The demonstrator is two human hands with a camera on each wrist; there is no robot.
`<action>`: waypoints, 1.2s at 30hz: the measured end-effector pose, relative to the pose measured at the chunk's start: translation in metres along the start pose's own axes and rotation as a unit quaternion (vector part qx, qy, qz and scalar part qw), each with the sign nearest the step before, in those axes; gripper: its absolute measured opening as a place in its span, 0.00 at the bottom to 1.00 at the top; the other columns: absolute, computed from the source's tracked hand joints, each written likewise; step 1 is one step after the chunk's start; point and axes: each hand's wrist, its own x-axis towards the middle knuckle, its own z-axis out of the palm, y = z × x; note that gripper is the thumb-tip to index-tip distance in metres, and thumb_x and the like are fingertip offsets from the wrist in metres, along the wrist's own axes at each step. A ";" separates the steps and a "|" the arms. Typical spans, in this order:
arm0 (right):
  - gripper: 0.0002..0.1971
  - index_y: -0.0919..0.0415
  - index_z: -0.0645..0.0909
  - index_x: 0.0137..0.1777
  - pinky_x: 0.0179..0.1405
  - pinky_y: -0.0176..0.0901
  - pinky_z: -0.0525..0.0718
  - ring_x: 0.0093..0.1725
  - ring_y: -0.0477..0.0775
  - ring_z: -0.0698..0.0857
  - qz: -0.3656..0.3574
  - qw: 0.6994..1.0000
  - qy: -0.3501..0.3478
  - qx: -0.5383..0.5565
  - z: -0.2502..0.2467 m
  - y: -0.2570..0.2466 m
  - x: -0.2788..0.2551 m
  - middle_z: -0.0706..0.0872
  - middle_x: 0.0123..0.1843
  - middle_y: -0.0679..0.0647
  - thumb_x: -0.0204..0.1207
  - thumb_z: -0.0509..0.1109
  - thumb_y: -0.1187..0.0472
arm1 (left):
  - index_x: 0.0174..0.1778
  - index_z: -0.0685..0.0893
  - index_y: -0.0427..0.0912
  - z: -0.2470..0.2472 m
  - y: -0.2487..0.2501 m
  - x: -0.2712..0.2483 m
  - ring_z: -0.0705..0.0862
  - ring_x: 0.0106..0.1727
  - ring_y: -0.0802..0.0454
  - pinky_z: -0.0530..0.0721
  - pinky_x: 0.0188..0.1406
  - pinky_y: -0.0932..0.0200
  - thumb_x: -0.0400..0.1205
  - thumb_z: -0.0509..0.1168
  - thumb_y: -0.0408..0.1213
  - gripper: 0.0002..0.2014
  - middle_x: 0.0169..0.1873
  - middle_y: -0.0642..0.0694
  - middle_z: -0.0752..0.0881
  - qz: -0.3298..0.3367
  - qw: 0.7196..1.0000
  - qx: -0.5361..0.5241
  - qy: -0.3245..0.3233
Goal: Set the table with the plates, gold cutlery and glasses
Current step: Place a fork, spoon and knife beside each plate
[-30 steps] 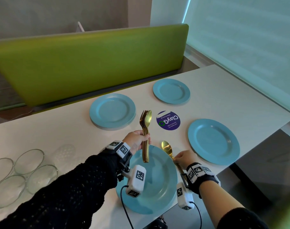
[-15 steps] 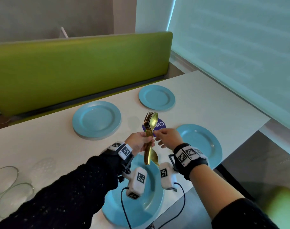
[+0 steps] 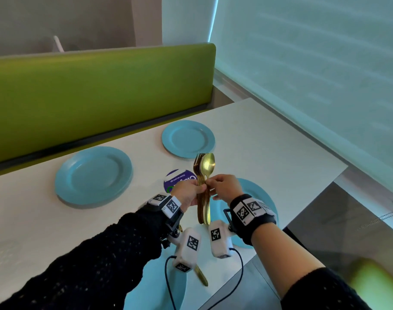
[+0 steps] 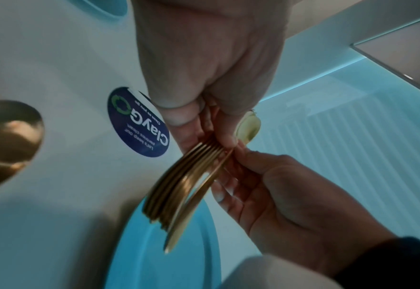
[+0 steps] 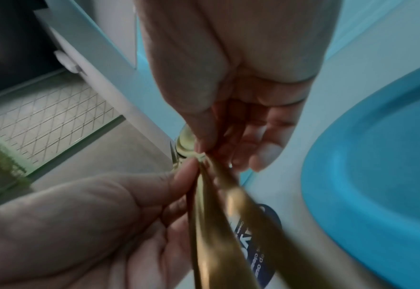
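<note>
My left hand (image 3: 200,190) grips a bundle of gold cutlery (image 3: 202,175) upright above the white table (image 3: 269,142), forks and spoons with heads up. My right hand (image 3: 210,184) pinches the outermost spoon of the bundle at its neck. In the left wrist view the bundle's handles (image 4: 186,181) fan out between my left hand (image 4: 198,109) and right hand (image 4: 241,156). One gold spoon (image 3: 201,276) lies on the table beside the near blue plate (image 3: 155,285). Three more blue plates sit at far left (image 3: 93,175), far right (image 3: 187,138) and right (image 3: 256,193).
A round purple sticker (image 3: 177,179) marks the table's middle. A green padded bench back (image 3: 101,92) runs along the far side. The table's right edge (image 3: 338,175) drops to the floor beside a frosted window.
My right hand left a spoon on the table by the near plate, rose to the bundle and now pinches its outer spoon. My view has swung right; the glass bowls are out of frame.
</note>
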 end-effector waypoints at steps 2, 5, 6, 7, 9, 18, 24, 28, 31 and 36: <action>0.13 0.57 0.79 0.32 0.34 0.42 0.83 0.30 0.51 0.82 0.018 1.000 0.003 0.024 -0.010 0.005 0.010 0.83 0.31 0.54 0.79 0.67 0.63 | 0.42 0.78 0.35 0.006 0.003 0.008 0.82 0.35 0.50 0.86 0.38 0.60 0.84 0.59 0.26 0.07 0.35 0.41 0.82 -0.010 0.999 -0.025 0.020; 0.13 0.58 0.79 0.32 0.34 0.42 0.84 0.30 0.50 0.81 0.029 0.999 0.010 0.017 -0.032 0.011 0.023 0.83 0.31 0.53 0.79 0.67 0.63 | 0.39 0.75 0.36 0.011 0.006 0.022 0.80 0.33 0.50 0.84 0.35 0.61 0.84 0.58 0.26 0.08 0.32 0.42 0.80 -0.013 0.998 -0.042 0.054; 0.12 0.57 0.79 0.32 0.37 0.44 0.86 0.31 0.50 0.82 0.029 0.999 0.018 -0.004 -0.042 0.014 0.029 0.83 0.32 0.52 0.79 0.67 0.63 | 0.39 0.75 0.36 0.012 0.007 0.026 0.80 0.33 0.50 0.84 0.36 0.61 0.84 0.59 0.27 0.08 0.32 0.42 0.80 -0.011 0.997 -0.044 0.063; 0.11 0.57 0.81 0.33 0.41 0.47 0.87 0.34 0.52 0.83 0.030 0.999 0.027 -0.031 -0.053 0.017 0.035 0.84 0.32 0.51 0.78 0.68 0.62 | 0.39 0.75 0.36 0.012 0.007 0.030 0.80 0.33 0.50 0.84 0.36 0.61 0.84 0.59 0.27 0.08 0.33 0.42 0.80 -0.011 0.996 -0.045 0.070; 0.07 0.58 0.85 0.39 0.50 0.52 0.89 0.41 0.56 0.87 0.032 0.994 0.044 -0.096 -0.076 0.026 0.047 0.86 0.35 0.52 0.77 0.69 0.60 | 0.38 0.75 0.37 0.014 0.009 0.037 0.81 0.33 0.50 0.85 0.31 0.64 0.85 0.59 0.28 0.08 0.33 0.43 0.79 -0.011 0.995 -0.048 0.083; 0.15 0.60 0.86 0.58 0.60 0.46 0.84 0.57 0.58 0.86 0.092 0.920 0.075 -0.374 -0.156 0.075 0.077 0.89 0.56 0.57 0.82 0.60 0.57 | 0.41 0.77 0.35 0.026 0.012 0.059 0.82 0.37 0.49 0.83 0.41 0.58 0.84 0.59 0.26 0.07 0.35 0.41 0.81 0.000 0.993 -0.048 0.104; 0.16 0.57 0.85 0.60 0.60 0.42 0.83 0.60 0.55 0.85 0.129 0.892 0.051 -0.431 -0.163 0.105 0.088 0.87 0.61 0.55 0.83 0.59 0.55 | 0.43 0.78 0.35 0.035 0.014 0.071 0.85 0.32 0.52 0.87 0.28 0.64 0.83 0.60 0.26 0.04 0.34 0.42 0.83 0.003 0.995 -0.038 0.095; 0.16 0.57 0.86 0.60 0.60 0.42 0.83 0.60 0.54 0.85 0.142 0.886 0.034 -0.441 -0.160 0.114 0.092 0.87 0.61 0.54 0.82 0.59 0.54 | 0.42 0.78 0.36 0.039 0.015 0.075 0.84 0.33 0.52 0.87 0.27 0.66 0.83 0.60 0.25 0.06 0.35 0.42 0.82 0.001 0.995 -0.038 0.087; 0.16 0.58 0.86 0.58 0.59 0.41 0.84 0.59 0.55 0.85 0.146 0.889 0.038 -0.433 -0.158 0.119 0.095 0.88 0.60 0.54 0.82 0.59 0.55 | 0.42 0.79 0.36 0.038 0.015 0.077 0.85 0.31 0.53 0.87 0.30 0.64 0.83 0.61 0.26 0.05 0.35 0.42 0.83 -0.001 0.995 -0.032 0.090; 0.15 0.59 0.87 0.57 0.59 0.43 0.84 0.58 0.56 0.86 0.147 0.894 0.054 -0.419 -0.157 0.123 0.101 0.89 0.58 0.56 0.81 0.59 0.57 | 0.42 0.79 0.37 0.038 0.013 0.079 0.84 0.36 0.51 0.87 0.37 0.62 0.83 0.61 0.25 0.06 0.35 0.43 0.83 -0.004 0.996 -0.024 0.089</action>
